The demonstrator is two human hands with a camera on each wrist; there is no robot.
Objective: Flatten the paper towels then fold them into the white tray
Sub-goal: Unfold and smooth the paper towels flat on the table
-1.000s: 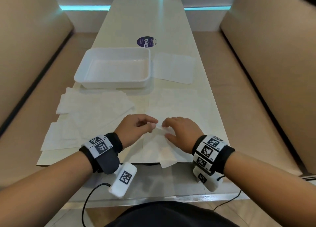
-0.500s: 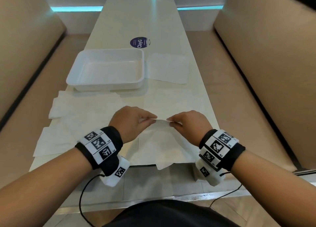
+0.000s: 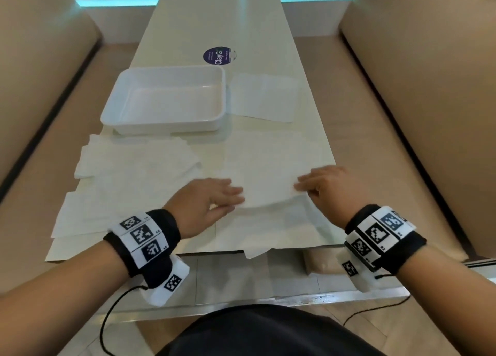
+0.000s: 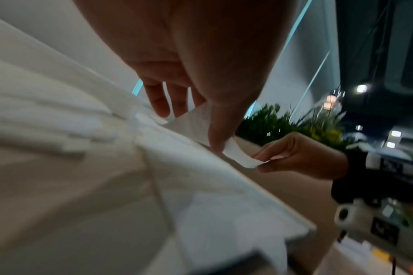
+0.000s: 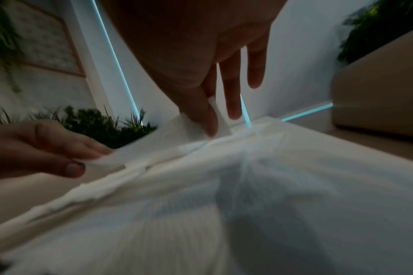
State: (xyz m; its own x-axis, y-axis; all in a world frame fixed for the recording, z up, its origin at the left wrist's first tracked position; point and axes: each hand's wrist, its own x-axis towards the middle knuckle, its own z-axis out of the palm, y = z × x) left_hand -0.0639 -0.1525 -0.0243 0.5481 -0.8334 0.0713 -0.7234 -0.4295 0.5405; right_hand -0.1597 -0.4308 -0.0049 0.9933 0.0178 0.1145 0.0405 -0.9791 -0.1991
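Observation:
A white paper towel (image 3: pixel 271 194) lies near the table's front edge, and both hands pinch its raised edge. My left hand (image 3: pixel 214 198) holds the left end between thumb and fingers, and my right hand (image 3: pixel 318 185) pinches the right end. In the left wrist view the towel edge (image 4: pixel 238 154) stretches from my left thumb to the right hand (image 4: pixel 295 158). In the right wrist view the towel (image 5: pixel 168 134) spans between my right hand's fingers (image 5: pixel 208 115) and the left hand (image 5: pixel 47 148). The white tray (image 3: pixel 166 119) stands empty at the back left.
Several more flat paper towels (image 3: pixel 134 165) lie on the table's left side and one towel (image 3: pixel 264 98) to the right of the tray. A round purple sticker (image 3: pixel 218 55) sits behind the tray. Beige bench seats (image 3: pixel 418 114) flank the table.
Both hands have moved apart along the towel's lifted edge, the right hand going right, the left staying left of centre, stretching the edge out wider between them.

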